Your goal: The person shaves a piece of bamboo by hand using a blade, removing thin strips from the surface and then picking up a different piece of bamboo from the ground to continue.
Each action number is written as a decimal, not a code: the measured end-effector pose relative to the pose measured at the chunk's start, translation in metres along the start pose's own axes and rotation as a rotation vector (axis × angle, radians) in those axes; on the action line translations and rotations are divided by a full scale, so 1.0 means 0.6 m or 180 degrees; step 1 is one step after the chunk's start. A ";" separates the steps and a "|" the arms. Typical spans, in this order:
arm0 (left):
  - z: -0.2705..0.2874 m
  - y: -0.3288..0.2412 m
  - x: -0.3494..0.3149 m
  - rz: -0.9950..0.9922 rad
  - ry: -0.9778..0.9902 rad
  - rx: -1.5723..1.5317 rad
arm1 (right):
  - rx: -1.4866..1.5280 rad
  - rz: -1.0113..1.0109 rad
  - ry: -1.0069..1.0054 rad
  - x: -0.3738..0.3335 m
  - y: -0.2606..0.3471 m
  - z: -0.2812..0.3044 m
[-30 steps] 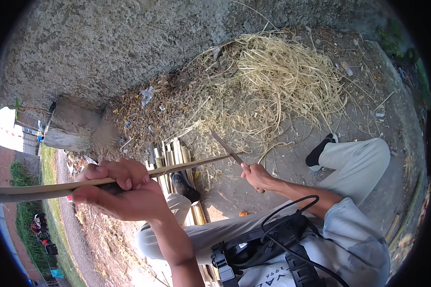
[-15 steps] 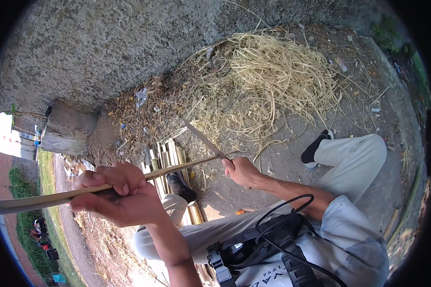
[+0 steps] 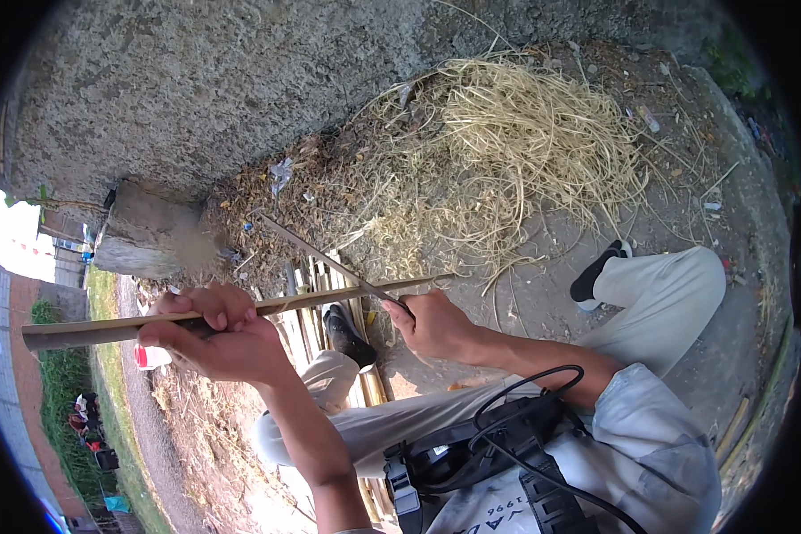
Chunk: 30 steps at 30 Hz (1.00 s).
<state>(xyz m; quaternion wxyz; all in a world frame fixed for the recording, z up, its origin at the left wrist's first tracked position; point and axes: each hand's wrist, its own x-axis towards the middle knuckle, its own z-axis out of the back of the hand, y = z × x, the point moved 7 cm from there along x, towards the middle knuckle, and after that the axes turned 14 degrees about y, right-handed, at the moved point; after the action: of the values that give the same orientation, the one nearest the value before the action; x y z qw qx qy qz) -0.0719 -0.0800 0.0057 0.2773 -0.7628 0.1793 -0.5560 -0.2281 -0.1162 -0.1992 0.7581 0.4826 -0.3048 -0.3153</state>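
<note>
My left hand [image 3: 227, 334] is closed around a long split bamboo strip [image 3: 320, 300], which runs from the left side of the view to a thin tip right of centre. In my right hand [image 3: 436, 325] a long-bladed knife [image 3: 307, 251] is gripped by its handle. Its blade points up and to the left and crosses the strip just left of my right fist. Below the strip lies a bundle of split bamboo pieces [image 3: 368, 383] on the ground, partly hidden by my leg and dark shoe [image 3: 347, 336].
A large heap of pale bamboo shavings [image 3: 543, 133] lies ahead, against a rough grey wall [image 3: 240, 80]. A concrete block [image 3: 142, 233] juts out at the left. Dry leaves and litter, including a plastic scrap [image 3: 280, 175], cover the dirt. A red-and-white container [image 3: 151, 357] shows behind my left hand.
My right hand has moved slightly left along the strip, and the knife blade now lies across it, pointing further left. My left hand and the strip's thick end have risen a little.
</note>
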 end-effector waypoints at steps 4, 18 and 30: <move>-0.027 -0.010 -0.016 -0.0005 0.0090 0.0058 | 0.0258 -0.0162 0.0395 0.004 0.043 0.015; -0.040 -0.012 -0.005 -0.0100 0.0071 -0.0049 | 0.0468 -0.0104 0.0247 0.005 0.048 0.020; -0.025 0.001 -0.004 0.0005 -0.0060 0.0335 | -0.0038 -0.0550 0.0531 0.009 0.028 0.018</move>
<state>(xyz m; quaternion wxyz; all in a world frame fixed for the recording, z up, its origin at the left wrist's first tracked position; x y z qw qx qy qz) -0.0871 -0.0824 0.0071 0.3191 -0.7522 0.1478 -0.5572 -0.2296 -0.1205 -0.1789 0.7537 0.5272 -0.1961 -0.3400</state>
